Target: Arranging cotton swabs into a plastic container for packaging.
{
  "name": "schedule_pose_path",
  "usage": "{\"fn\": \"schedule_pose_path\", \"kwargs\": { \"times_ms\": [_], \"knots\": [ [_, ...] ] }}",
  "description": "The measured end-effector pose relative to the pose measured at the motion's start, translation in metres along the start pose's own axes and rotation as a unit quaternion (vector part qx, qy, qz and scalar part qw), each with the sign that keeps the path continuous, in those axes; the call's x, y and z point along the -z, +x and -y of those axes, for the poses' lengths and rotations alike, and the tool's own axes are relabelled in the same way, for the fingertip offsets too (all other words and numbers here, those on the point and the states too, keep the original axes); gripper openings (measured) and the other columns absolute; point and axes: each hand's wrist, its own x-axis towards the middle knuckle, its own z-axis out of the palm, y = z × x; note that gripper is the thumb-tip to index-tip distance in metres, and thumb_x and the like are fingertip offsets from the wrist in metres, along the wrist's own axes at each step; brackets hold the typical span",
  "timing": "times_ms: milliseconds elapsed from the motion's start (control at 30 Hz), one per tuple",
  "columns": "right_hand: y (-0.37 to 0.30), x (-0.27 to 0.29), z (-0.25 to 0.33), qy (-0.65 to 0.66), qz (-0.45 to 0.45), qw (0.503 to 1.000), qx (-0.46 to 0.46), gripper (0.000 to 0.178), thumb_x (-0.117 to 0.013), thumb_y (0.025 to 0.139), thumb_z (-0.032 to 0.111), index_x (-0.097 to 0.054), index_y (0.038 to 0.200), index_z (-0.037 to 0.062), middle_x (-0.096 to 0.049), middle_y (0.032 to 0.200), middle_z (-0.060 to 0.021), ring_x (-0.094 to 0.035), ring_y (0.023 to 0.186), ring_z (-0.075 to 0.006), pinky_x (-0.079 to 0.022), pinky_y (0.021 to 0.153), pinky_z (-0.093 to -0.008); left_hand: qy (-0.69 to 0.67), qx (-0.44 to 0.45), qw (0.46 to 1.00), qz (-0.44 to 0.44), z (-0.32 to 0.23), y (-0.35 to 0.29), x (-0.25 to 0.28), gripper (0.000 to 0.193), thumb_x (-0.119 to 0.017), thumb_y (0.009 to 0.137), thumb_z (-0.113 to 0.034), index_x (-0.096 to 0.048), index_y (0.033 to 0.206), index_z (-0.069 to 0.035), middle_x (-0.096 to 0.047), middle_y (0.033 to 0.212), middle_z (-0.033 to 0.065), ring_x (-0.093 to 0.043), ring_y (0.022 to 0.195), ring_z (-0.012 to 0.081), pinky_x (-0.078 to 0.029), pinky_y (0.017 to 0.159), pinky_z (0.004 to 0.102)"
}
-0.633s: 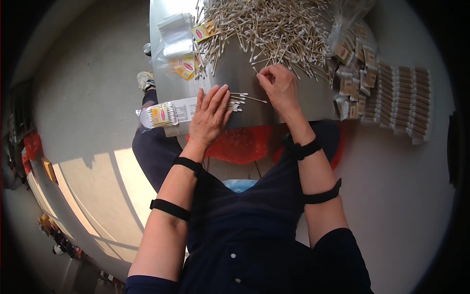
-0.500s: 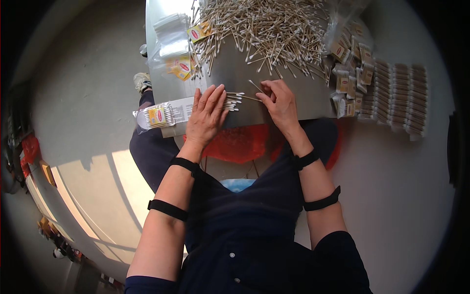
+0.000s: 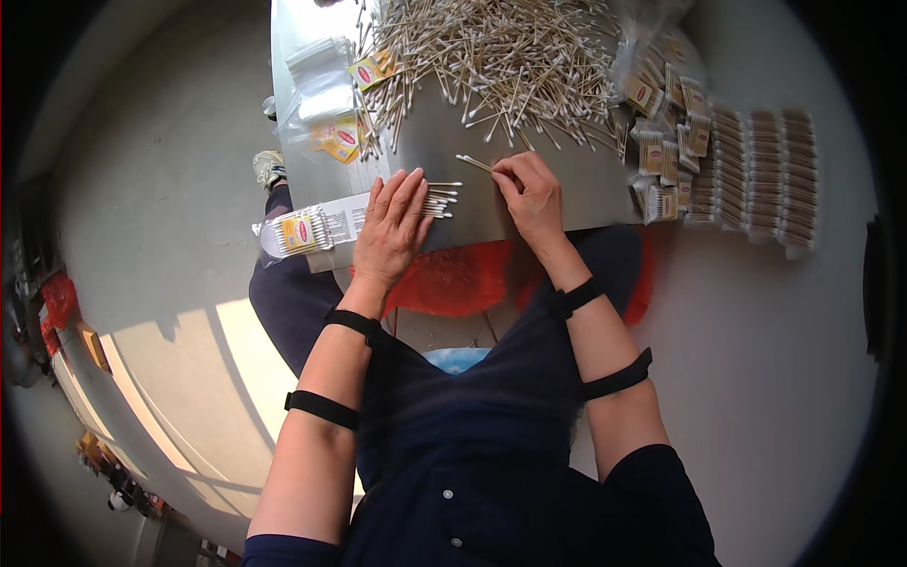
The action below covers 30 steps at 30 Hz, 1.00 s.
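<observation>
My left hand (image 3: 389, 225) lies flat on the table, fingers stretched out over a row of cotton swabs (image 3: 440, 203) whose white tips stick out to its right. Under and beside it is a white printed card strip (image 3: 345, 217). Left of that lies a clear packet of cotton swabs (image 3: 300, 231) with a yellow label, overhanging the table edge. My right hand (image 3: 532, 197) is closed, thumb and forefinger pinching one or two cotton swabs (image 3: 474, 163) that point left, just above the tabletop. How many it holds is hard to make out.
A large heap of loose cotton swabs (image 3: 501, 57) covers the far part of the metal table (image 3: 595, 194). Clear plastic bags (image 3: 321, 80) and yellow labels (image 3: 338, 137) lie far left. Filled packets (image 3: 652, 151) pile at the right, beside stacked rows of packets (image 3: 765, 180). A red bag (image 3: 453, 279) hangs below.
My right hand's fingers have drawn together, and the swabs that were spread apart in it now lie close together. The left hand stays over its row. The whole view has shifted slightly.
</observation>
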Motion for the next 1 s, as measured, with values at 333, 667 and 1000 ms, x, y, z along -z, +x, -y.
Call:
{"fn": "schedule_pose_path", "kwargs": {
  "times_ms": [333,667,1000],
  "knots": [
    [0.005,-0.044,0.025,0.037,0.041,0.992,0.117,0.010,-0.071,0.083,0.002,-0.066,0.091,0.0056,-0.060,0.091,-0.0084,-0.066,0.080,-0.0305,-0.053,0.070,-0.0397,-0.011,0.008,1.000,-0.003,-0.003,-0.001,-0.005,0.062,-0.069,0.089,-0.019,-0.048,0.146,-0.008,-0.038,0.159,0.0050,-0.031,0.150,0.0262,-0.018,0.125,0.0509],
    [0.053,-0.005,0.004,-0.207,-0.013,0.946,0.251,0.014,-0.065,0.080,0.007,-0.065,0.095,0.0084,-0.058,0.094,-0.0056,-0.064,0.083,-0.0255,-0.053,0.067,-0.0373,-0.017,0.006,1.000,0.000,0.000,-0.003,-0.004,0.061,-0.066,0.093,-0.022,-0.045,0.149,-0.009,-0.040,0.158,0.0043,-0.035,0.148,0.0254,-0.021,0.125,0.0496],
    [0.031,-0.037,0.026,-0.012,-0.022,0.992,0.124,0.011,-0.073,0.084,0.006,-0.067,0.093,0.0063,-0.060,0.094,-0.0072,-0.066,0.080,-0.0282,-0.053,0.066,-0.0395,-0.023,-0.008,1.000,-0.012,-0.002,-0.001,-0.004,0.060,-0.068,0.091,-0.018,-0.048,0.147,-0.008,-0.041,0.157,0.0056,-0.035,0.148,0.0262,-0.021,0.124,0.0524]
  ]
}}
